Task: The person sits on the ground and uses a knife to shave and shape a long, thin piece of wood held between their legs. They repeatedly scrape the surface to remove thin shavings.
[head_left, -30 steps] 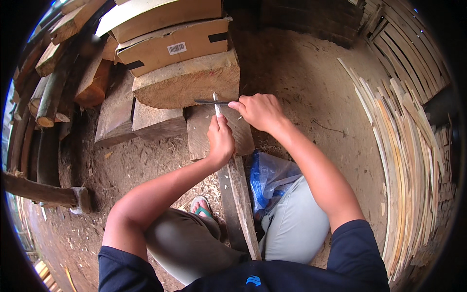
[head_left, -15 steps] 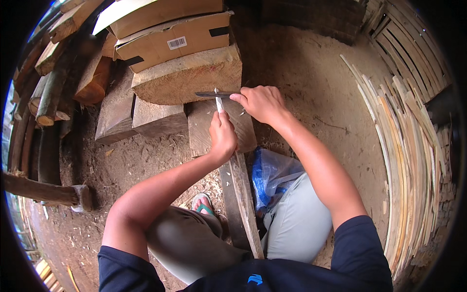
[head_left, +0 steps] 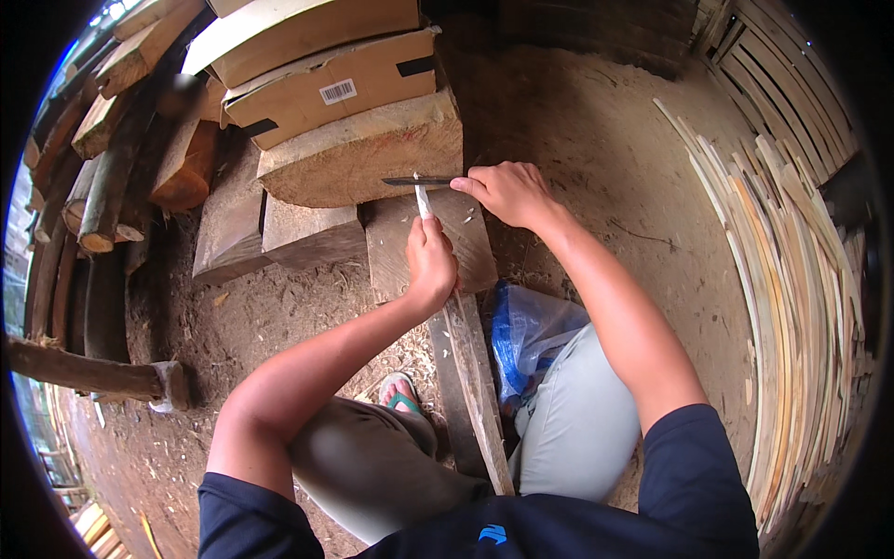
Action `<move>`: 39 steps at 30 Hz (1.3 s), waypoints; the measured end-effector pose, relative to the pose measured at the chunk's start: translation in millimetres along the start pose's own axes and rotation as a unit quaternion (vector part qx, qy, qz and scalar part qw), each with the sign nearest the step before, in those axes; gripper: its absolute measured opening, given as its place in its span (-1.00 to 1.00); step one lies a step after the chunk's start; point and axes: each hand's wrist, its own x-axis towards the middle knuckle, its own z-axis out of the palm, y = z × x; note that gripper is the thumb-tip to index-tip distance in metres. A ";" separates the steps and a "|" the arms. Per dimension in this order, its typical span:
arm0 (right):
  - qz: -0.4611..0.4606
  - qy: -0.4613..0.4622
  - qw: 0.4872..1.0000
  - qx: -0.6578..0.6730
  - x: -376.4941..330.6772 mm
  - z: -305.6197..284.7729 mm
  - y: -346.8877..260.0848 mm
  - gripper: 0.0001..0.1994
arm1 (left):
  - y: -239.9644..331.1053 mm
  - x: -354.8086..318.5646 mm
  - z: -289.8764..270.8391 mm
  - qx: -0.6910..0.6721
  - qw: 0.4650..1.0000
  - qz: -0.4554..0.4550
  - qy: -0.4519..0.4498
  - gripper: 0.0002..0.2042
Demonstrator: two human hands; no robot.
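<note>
My left hand [head_left: 432, 259] is wrapped round a long wooden stick [head_left: 473, 391]. Its pale, whittled upper end [head_left: 423, 202] sticks out above my fist, and the rough lower length runs back between my knees to my body. In my right hand [head_left: 507, 194] is a knife [head_left: 417, 182] with a dark, narrow blade, my thumb lying along it near the handle. The blade lies crosswise on the stick just below its tip, pointing left. My fingers hide most of the knife's handle. Under both hands stands a squared wood block [head_left: 433, 247] with small shavings on top.
Cardboard boxes [head_left: 340, 82] sit on a thick timber slab [head_left: 363, 154] ahead. Timber blocks [head_left: 307, 228] and stacked logs [head_left: 112, 196] stand left, near a mallet-like wooden piece [head_left: 168, 384]. A blue-and-clear plastic bag [head_left: 521, 335] lies beside my right leg. Thin wood strips [head_left: 782, 317] are piled at right.
The whole view has shifted slightly to the right and down. Both hands keep their grips, and the blade still lies across the stick near its tip.
</note>
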 end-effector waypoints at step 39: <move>0.046 -0.065 0.996 0.042 -32.8 -27.3 10.2 -0.40 | -7.3 -8.3 -19.2 -0.165 0.980 -0.013 -0.111 -0.75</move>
